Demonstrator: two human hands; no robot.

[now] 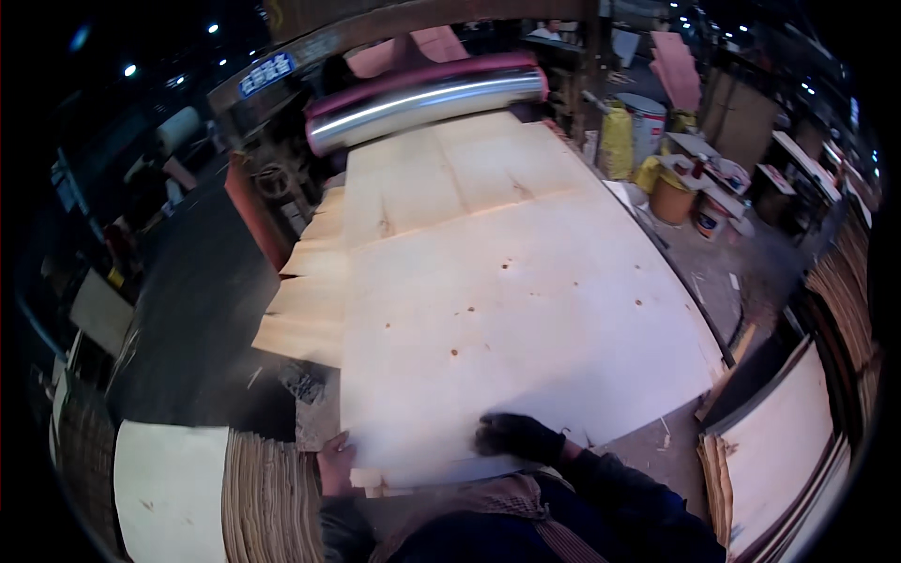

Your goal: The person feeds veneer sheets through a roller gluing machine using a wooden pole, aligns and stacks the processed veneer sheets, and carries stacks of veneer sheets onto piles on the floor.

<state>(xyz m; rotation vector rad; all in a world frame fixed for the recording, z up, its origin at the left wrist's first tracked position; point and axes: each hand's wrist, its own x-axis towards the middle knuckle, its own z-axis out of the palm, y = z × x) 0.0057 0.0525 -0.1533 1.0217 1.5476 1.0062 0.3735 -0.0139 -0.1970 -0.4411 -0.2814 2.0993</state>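
A broad pale wood veneer sheet (526, 310) with several small dark knots lies in front of me. Its far part overlaps or meets another veneer piece (441, 178) that reaches the machine's roller. My left hand (336, 463), bare, grips the sheet's near left corner, thumb and fingers at the edge. In a dark glove, my right hand (521, 437) rests on top of the sheet close to its near edge, fingers stretched toward the left. Slight blur softens the glove's outline.
A shiny metal roller (432, 103) with a pink-coated roller above spans the far end. Ragged veneer strips (305, 314) stick out on the left. Veneer stacks stand at near left (272, 493) and near right (774, 450). Buckets (672, 197) and a yellow sack (616, 141) stand far right.
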